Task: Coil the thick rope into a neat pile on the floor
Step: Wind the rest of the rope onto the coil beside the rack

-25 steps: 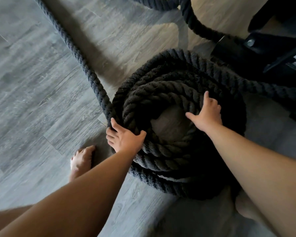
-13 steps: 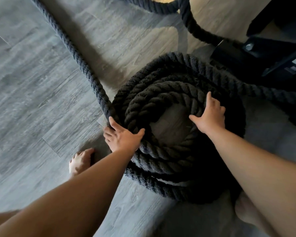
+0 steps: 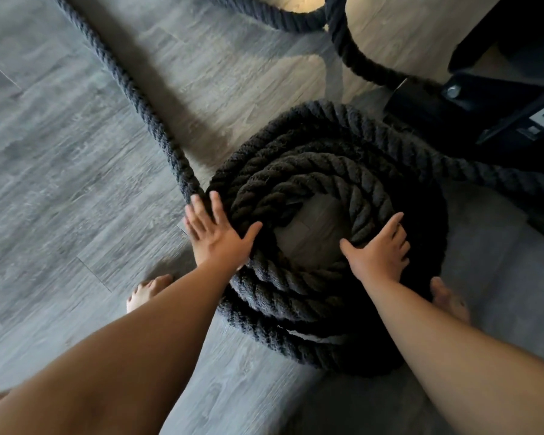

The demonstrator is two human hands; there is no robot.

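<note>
A thick black twisted rope lies coiled in a round stacked pile (image 3: 314,171) on the grey wood floor, with a bare patch of floor in its middle. My left hand (image 3: 215,235) lies flat with fingers spread on the pile's left side, where a straight run of the rope (image 3: 129,86) joins the coil. My right hand (image 3: 380,252) rests on the right inner rim, fingers over the top strand and thumb pointing into the hole.
A black metal machine base (image 3: 496,120) stands at the upper right, close behind the coil. More rope loops (image 3: 352,58) curve along the top. My bare feet (image 3: 146,291) stand at either side of the pile.
My left hand went from gripping the coil's edge to lying flat with fingers spread. My right hand slid down the inner rim towards me. The view has shifted over the pile.
</note>
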